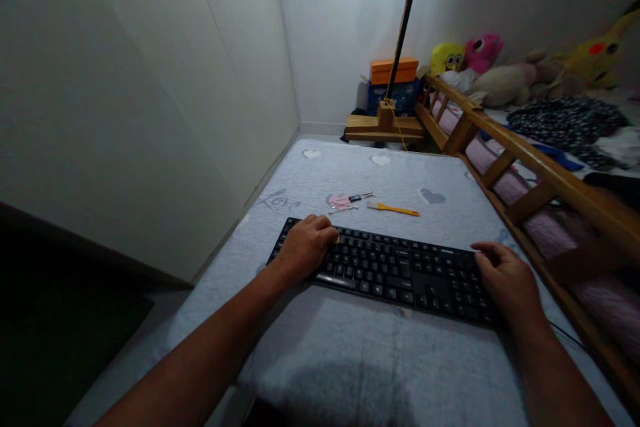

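Note:
A black keyboard lies at a slant on the pale blue patterned cloth. Over its left part rests my left hand, fingers closed on a small light-brown piece too small to identify. My right hand is at the keyboard's right end, touching its edge, with thumb and forefinger apart. Behind the keyboard lie a yellow-handled brush, a small tool with a black grip and thin white sticks.
A wooden bed rail runs along the right, with plush toys beyond. White cabinet doors stand on the left. At the back are a wooden stand with a dark pole and an orange box. A cable trails rightward.

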Motion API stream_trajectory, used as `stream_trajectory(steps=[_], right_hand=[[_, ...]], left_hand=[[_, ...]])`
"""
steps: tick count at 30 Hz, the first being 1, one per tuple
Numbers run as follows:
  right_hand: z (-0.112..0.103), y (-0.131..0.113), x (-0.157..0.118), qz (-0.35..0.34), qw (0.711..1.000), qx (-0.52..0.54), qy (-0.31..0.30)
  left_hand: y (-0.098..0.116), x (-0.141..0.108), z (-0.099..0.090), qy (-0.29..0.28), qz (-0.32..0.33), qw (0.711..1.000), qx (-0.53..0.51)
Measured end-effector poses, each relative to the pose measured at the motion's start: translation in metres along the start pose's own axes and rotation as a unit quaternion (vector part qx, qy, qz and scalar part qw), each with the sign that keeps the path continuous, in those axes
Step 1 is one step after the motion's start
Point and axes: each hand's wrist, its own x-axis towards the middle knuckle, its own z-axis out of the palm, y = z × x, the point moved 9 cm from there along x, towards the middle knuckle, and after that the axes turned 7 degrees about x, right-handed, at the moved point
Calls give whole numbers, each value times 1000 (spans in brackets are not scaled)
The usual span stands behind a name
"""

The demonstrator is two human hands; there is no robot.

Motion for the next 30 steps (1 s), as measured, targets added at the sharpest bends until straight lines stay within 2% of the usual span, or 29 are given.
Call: stream_trajectory(steps=[18,30], right_hand=[[-2,-5,-5,24,1000,-3,-7],[-3,-7,-5,12,1000,4,0]], left_hand=[[-80,-44,-15,15,-94,995,37],[-109,-67,-24,40,-134,990,32]])
